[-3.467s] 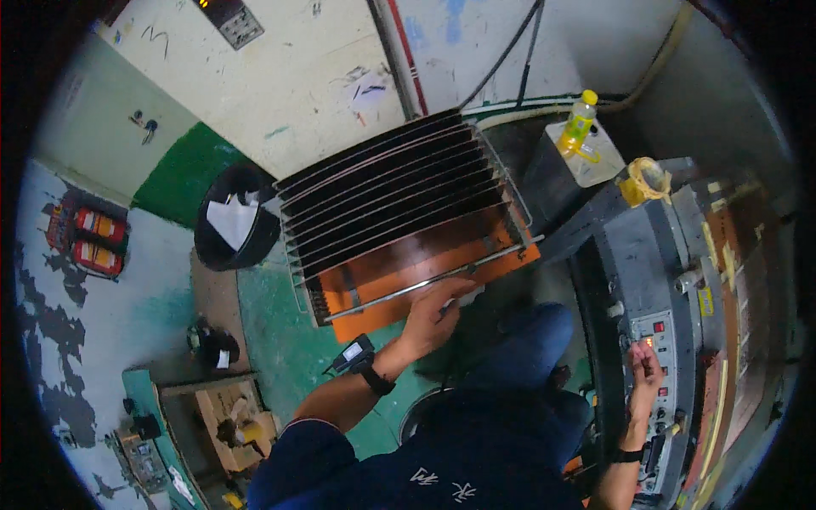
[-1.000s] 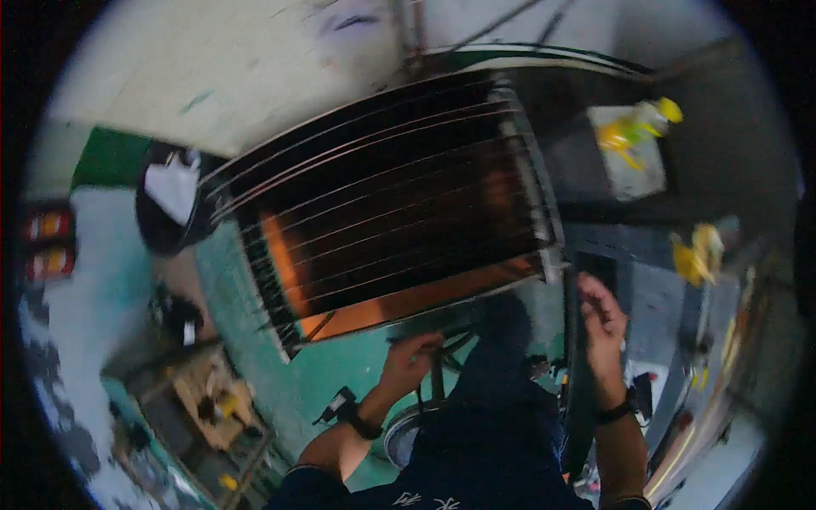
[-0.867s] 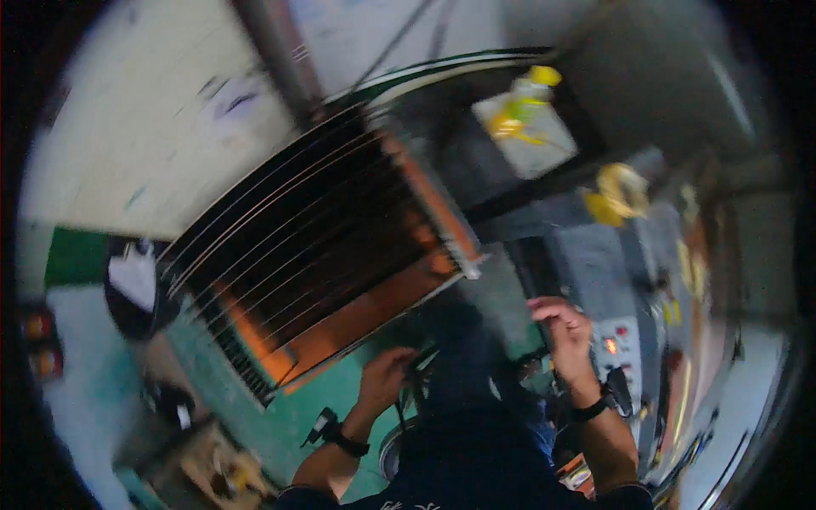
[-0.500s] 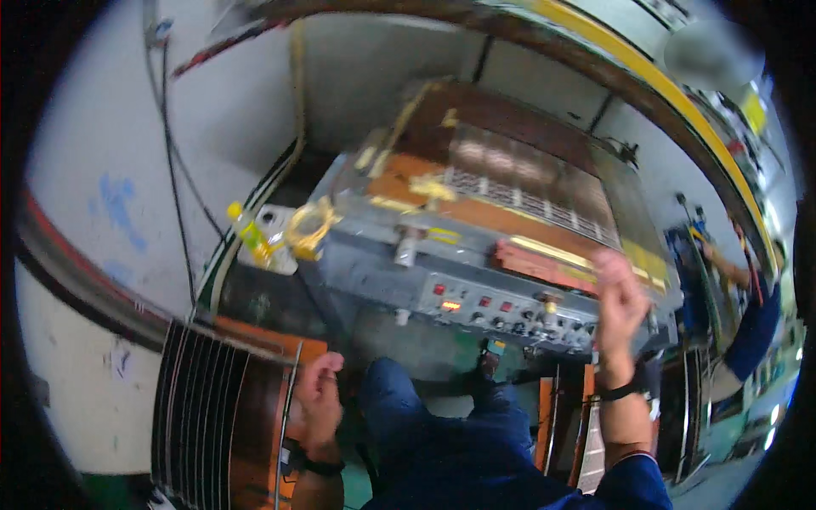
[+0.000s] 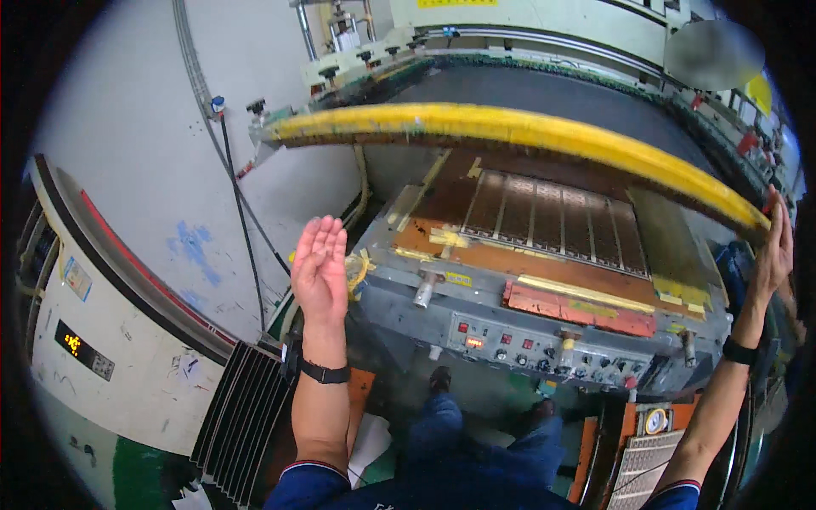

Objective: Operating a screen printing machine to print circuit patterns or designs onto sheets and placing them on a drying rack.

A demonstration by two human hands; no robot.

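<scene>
My left hand (image 5: pixel 321 268) is raised in the air left of the machine table, palm showing and fingers stretched, holding nothing. My right hand (image 5: pixel 775 242) is up at the far right, beside the right end of a long yellow-edged frame (image 5: pixel 510 127). Its fingers stretch upward and seem to touch that end; they do not wrap round it. The frame hangs tilted above the machine table. On the table's brown surface lies a flat panel (image 5: pixel 552 217) with rows of a fine printed pattern.
Knobs and red switches line the control panel (image 5: pixel 527 344) on the table's front. A reddish block (image 5: pixel 578 310) lies along the front edge. At lower left stand a slotted black rack (image 5: pixel 238 416) and a cream machine (image 5: pixel 127 374). A pressure gauge (image 5: pixel 655 421) sits at lower right.
Both hands have risen, the left from beside the rack, the right from in front of the table. The yellow-edged frame appears lower and nearer the table. My view has shifted too.
</scene>
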